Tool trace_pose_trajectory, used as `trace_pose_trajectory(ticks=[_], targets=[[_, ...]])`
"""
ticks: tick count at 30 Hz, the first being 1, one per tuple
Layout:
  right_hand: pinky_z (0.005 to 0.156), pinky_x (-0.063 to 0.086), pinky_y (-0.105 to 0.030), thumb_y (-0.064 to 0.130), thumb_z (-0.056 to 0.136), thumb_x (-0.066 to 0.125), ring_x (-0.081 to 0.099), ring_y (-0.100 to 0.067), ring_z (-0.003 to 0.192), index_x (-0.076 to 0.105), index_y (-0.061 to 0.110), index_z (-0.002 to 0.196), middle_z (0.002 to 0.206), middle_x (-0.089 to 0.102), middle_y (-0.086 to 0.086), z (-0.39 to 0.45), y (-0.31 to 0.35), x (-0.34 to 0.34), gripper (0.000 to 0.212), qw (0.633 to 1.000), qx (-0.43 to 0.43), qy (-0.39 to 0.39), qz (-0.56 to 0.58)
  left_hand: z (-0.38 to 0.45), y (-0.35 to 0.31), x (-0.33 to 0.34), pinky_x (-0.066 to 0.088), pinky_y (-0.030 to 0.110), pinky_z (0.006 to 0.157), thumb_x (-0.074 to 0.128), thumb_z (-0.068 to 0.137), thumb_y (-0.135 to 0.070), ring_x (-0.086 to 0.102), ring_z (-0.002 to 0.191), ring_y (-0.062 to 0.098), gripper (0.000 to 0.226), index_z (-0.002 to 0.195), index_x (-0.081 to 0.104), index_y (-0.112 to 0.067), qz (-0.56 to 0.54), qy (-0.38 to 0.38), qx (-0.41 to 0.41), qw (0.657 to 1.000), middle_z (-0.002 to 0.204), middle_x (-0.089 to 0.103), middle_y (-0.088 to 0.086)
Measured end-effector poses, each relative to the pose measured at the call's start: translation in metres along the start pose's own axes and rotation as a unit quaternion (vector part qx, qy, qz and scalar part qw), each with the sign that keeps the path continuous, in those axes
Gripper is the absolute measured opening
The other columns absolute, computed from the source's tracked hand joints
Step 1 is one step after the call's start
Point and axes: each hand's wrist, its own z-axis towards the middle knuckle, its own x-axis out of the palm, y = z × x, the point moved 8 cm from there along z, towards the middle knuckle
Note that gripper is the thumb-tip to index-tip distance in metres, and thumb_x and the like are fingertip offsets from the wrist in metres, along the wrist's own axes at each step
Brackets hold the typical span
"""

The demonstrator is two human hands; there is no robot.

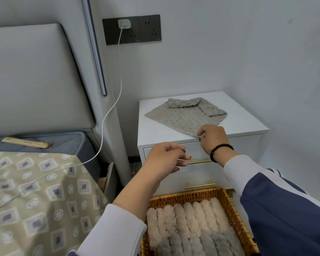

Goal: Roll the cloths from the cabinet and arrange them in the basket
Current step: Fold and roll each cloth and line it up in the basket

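White bedside cabinet [248, 124] beside a bed [35, 191]; grey cloth [183, 115] spread flat on top, far corners folded over. Right hand [213, 137] pinching its near corner. Left hand [164, 159] loosely curled, holding nothing, hovering before the drawer. Wicker basket [235, 211] below, filled with rolled cloths [188, 218].

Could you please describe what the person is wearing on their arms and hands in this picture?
Both arms wear a navy blue jacket with white ribbed cuffs; the right sleeve also shows a white panel with thin stripes near the shoulder. The left sleeve ends in the same white ribbed cuff. A bracelet of dark round beads circles the right wrist. The fingernails are painted dark. No gloves or rings are visible.
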Motion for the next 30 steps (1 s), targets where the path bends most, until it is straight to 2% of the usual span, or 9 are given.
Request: trace_pose_trajectory(ticks=[5, 9, 12, 16, 18, 21, 25, 26, 30], targets=[[0.066, 0.04, -0.011, 0.0, 0.085, 0.046, 0.057, -0.01, 0.084, 0.066, 0.021, 0.078, 0.089, 0.065, 0.003, -0.023, 0.011, -0.016, 0.03, 0.996, 0.003, 0.004, 0.088, 0.003, 0.007, -0.005, 0.057, 0.024, 0.069, 0.053, 0.099, -0.023, 0.074, 0.079, 0.011, 0.015, 0.111, 0.062, -0.02, -0.016, -0.017, -0.017, 1.0, 0.088, 0.077, -0.003], [0.067, 0.048, -0.02, 0.007, 0.083, 0.053, 0.059, -0.002, 0.074, 0.063, 0.032, 0.073, 0.076, 0.064, 0.015, -0.047, 0.029, -0.037, 0.03, 0.992, -0.009, -0.001, 0.128, 0.004, 0.015, -0.004, 0.058, 0.029, 0.067, 0.048, 0.102, -0.032, 0.072, 0.09, 0.017, 0.027, 0.123, 0.056, -0.018, -0.043, -0.037, -0.06, 0.997, 0.101, 0.074, 0.003], [0.058, 0.04, -0.013, 0.009, 0.083, 0.058, 0.056, 0.003, 0.068, 0.062, 0.035, 0.072, 0.071, 0.062, 0.015, -0.069, 0.043, -0.05, 0.028, 0.987, -0.022, 0.005, 0.161, 0.002, 0.019, 0.001, 0.059, 0.036, 0.072, 0.042, 0.103, -0.04, 0.07, 0.097, 0.023, 0.037, 0.129, 0.053, -0.015, -0.103, -0.04, -0.085, 0.99, 0.112, 0.068, 0.008], [0.061, 0.043, -0.012, 0.008, 0.083, 0.06, 0.057, 0.001, 0.069, 0.065, 0.032, 0.08, 0.075, 0.063, 0.012, -0.096, 0.059, -0.054, 0.024, 0.977, -0.051, 0.046, 0.2, 0.0, 0.021, 0.009, 0.058, 0.047, 0.079, 0.042, 0.101, -0.052, 0.067, 0.102, 0.033, 0.046, 0.13, 0.041, -0.016, -0.181, -0.025, -0.11, 0.977, 0.123, 0.06, 0.017], [0.059, 0.041, -0.008, 0.007, 0.082, 0.062, 0.056, 0.004, 0.065, 0.065, 0.032, 0.081, 0.075, 0.063, 0.013, -0.107, 0.063, -0.052, 0.025, 0.974, -0.062, 0.073, 0.203, 0.001, 0.021, 0.012, 0.058, 0.051, 0.082, 0.042, 0.1, -0.052, 0.067, 0.1, 0.035, 0.047, 0.128, 0.042, -0.013, -0.201, -0.011, -0.116, 0.973, 0.119, 0.061, 0.019], [0.056, 0.041, -0.004, 0.006, 0.081, 0.064, 0.055, 0.009, 0.059, 0.067, 0.031, 0.082, 0.077, 0.065, 0.011, -0.122, 0.061, -0.047, 0.025, 0.966, -0.068, 0.113, 0.223, 0.001, 0.021, 0.02, 0.058, 0.049, 0.081, 0.045, 0.101, -0.042, 0.068, 0.089, 0.032, 0.037, 0.116, 0.055, -0.009, -0.209, 0.011, -0.117, 0.971, 0.107, 0.068, 0.02], [0.062, 0.047, -0.006, 0.004, 0.082, 0.065, 0.058, 0.003, 0.063, 0.07, 0.026, 0.085, 0.079, 0.066, 0.008, -0.134, 0.049, -0.043, 0.023, 0.957, -0.067, 0.149, 0.238, 0.001, 0.018, 0.02, 0.058, 0.036, 0.055, 0.044, 0.097, -0.001, 0.063, 0.069, 0.029, 0.009, 0.097, 0.053, 0.001, -0.141, -0.036, -0.089, 0.985, 0.087, 0.062, 0.021], [0.063, 0.049, -0.007, 0.004, 0.083, 0.065, 0.059, 0.002, 0.065, 0.07, 0.025, 0.086, 0.079, 0.066, 0.009, -0.136, 0.046, -0.042, 0.022, 0.956, -0.065, 0.157, 0.24, 0.002, 0.017, 0.019, 0.057, 0.035, 0.054, 0.042, 0.093, 0.007, 0.062, 0.068, 0.029, 0.013, 0.097, 0.052, 0.001, -0.116, -0.044, -0.074, 0.989, 0.083, 0.06, 0.019], [0.062, 0.051, -0.012, 0.009, 0.085, 0.062, 0.058, 0.005, 0.063, 0.069, 0.028, 0.086, 0.08, 0.066, 0.013, -0.135, 0.029, -0.046, 0.02, 0.957, -0.058, 0.16, 0.234, 0.005, 0.016, 0.019, 0.057, 0.037, 0.063, 0.037, 0.091, 0.011, 0.062, 0.081, 0.031, 0.051, 0.136, 0.046, -0.012, 0.015, -0.023, -0.029, 0.999, 0.11, 0.063, 0.017]])
